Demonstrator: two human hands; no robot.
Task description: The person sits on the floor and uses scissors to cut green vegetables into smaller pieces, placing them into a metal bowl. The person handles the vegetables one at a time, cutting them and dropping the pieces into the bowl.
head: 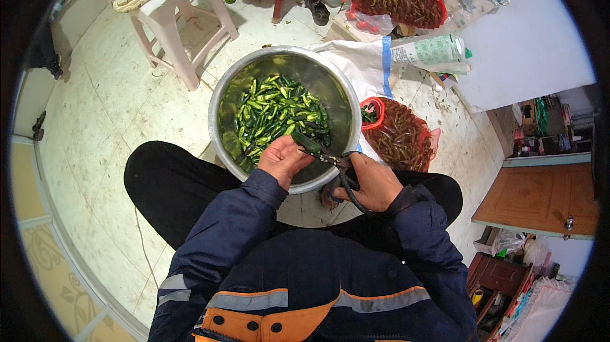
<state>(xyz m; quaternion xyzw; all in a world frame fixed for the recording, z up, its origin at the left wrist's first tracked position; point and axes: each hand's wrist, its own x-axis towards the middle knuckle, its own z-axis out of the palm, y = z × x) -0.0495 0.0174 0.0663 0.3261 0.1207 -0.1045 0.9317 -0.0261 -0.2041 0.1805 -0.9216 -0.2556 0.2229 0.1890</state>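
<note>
A wide metal basin (340,104) stands on the floor between my knees. Many cut green peppers (281,108) lie heaped in it, some showing pale insides. Over its near side, my left hand (284,158) holds one dark green pepper (305,142) between thumb and fingers. My right hand (374,182) grips a pair of scissors (344,165) with dark handles at the basin's near right rim. The scissor blades, speckled with pale bits like seeds, point left and meet the held pepper. Whether the blades have cut into it I cannot tell.
Right of the basin lies a red mesh bag (400,137) of peppers, with a white woven sack (352,63) behind it. Another full mesh bag (398,1) is farther back. A plastic stool (176,13) bearing shoes stands back left. A wooden cabinet door (533,199) hangs open at right.
</note>
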